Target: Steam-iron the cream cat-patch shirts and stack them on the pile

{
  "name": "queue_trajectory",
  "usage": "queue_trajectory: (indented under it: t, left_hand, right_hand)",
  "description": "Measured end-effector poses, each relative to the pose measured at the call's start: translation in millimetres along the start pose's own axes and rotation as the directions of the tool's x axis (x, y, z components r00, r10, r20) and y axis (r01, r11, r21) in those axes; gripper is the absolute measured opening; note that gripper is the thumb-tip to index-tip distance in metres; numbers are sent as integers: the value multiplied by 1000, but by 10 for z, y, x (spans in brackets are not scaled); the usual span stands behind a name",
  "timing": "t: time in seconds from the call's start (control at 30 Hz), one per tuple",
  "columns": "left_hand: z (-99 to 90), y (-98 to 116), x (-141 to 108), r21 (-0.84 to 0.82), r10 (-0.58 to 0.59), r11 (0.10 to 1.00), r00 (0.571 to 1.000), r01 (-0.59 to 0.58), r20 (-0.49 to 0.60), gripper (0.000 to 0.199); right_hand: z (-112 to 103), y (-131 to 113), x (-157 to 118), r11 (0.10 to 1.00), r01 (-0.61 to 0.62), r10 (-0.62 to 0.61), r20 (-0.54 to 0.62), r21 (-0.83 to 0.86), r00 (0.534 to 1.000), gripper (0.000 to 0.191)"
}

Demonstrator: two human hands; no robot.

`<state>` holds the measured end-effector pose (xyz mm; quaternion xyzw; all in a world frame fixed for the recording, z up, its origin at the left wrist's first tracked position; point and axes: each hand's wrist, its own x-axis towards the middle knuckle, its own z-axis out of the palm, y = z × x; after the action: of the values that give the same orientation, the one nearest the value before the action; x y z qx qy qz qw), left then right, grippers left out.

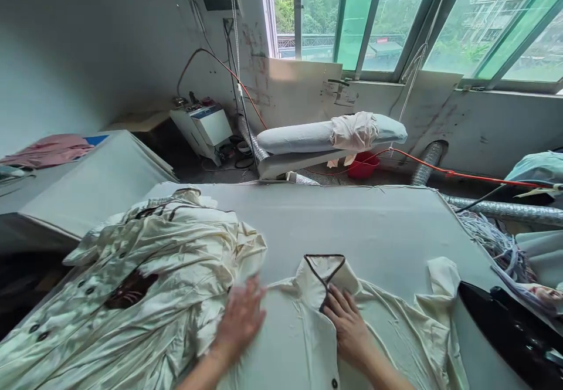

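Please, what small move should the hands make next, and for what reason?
Probably the right hand should slide outward to smooth the sleeve beside the black iron: that sleeve looks creased and folded, and the right hand rests on the cream shirt, at its dark-trimmed collar.

daylight from windows [319, 14]; left wall [74, 44] dim; left grip [241, 318] blurred; wide-angle stretch toward edges.

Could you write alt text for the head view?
A person's right hand touches a cream cloth shirt with a dark-edged collar; the blurred left hand is nearby. Crumpled cream garments lie left, a black pointed iron right.
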<state>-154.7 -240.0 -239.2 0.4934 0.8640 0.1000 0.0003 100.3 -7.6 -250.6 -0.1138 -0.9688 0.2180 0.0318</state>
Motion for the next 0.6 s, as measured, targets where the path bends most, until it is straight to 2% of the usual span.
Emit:
queue_trajectory:
  t: [0.03,0.07,0.1,0.13,0.17,0.2,0.23,0.27,0.3,0.33,0.37,0.43,0.47,0.5,0.53,0.57,0.6]
  left_hand:
    - [-132,-229,109,51,-173,984,985,172,24,44]
    - [-264,-381,237,81,-281,958,957,275,77,40]
    - [-378,-429,373,77,-358,933,927,351,113,35]
    - [-459,-357,506,32,-379,925,918,378,121,32]
    - [-493,-166,632,-51,-349,933,931,356,109,31]
    - [-477,129,752,-157,-291,941,954,299,72,33]
    - [-411,495,868,-269,-216,940,976,210,7,34]
    - [-308,894,989,-345,-147,927,989,149,33,34]
    - [-183,1286,1121,-377,-132,914,988,152,79,34]
    - [-56,1634,1268,-358,-181,908,974,218,134,44]
    - [57,1915,1431,-323,-194,910,956,259,220,45]
    - [199,2242,1763,-270,-157,929,930,253,331,35]
    - [225,2298,1896,-261,-124,938,925,227,358,31]
    - [227,2302,1976,-260,-95,944,925,201,369,29]
    - [217,2267,1984,-260,-88,947,931,189,356,28]
    - [205,2203,1905,-257,-99,948,944,185,314,28]
    - [201,2114,1738,-252,-106,953,963,170,247,31]
  right_hand:
    - [-102,96,34,998,-39,40,-47,41,998,42]
    - [-187,230,7,992,-101,111,-137,75,984,39]
    - [-255,395,-79,977,-184,205,-253,105,945,38]
    - [-310,583,-213,954,-270,301,-359,134,884,38]
    - [-357,779,-377,923,-350,384,-428,158,818,38]
    - [-402,968,-552,893,-419,446,-446,164,776,40]
    - [-454,1139,-718,866,-478,493,-418,148,763,42]
    - [-519,1286,-861,835,-538,541,-349,114,766,45]
    - [-601,1406,-973,797,-599,598,-238,73,766,46]
    - [-701,1500,-1052,750,-660,659,-111,35,744,43]
    - [-811,1569,-1101,697,-717,717,9,7,697,40]
    - [-1012,1639,-1135,590,-807,794,185,-6,580,40]
    - [-1072,1637,-1131,549,-835,818,209,-6,536,43]
    - [-1085,1606,-1118,525,-851,842,157,-13,516,45]
    - [-1043,1546,-1095,512,-859,859,25,-26,511,48]
    - [-946,1462,-1063,525,-850,837,-153,-43,525,50]
    - [-804,1358,-1023,582,-810,754,-326,-70,570,51]
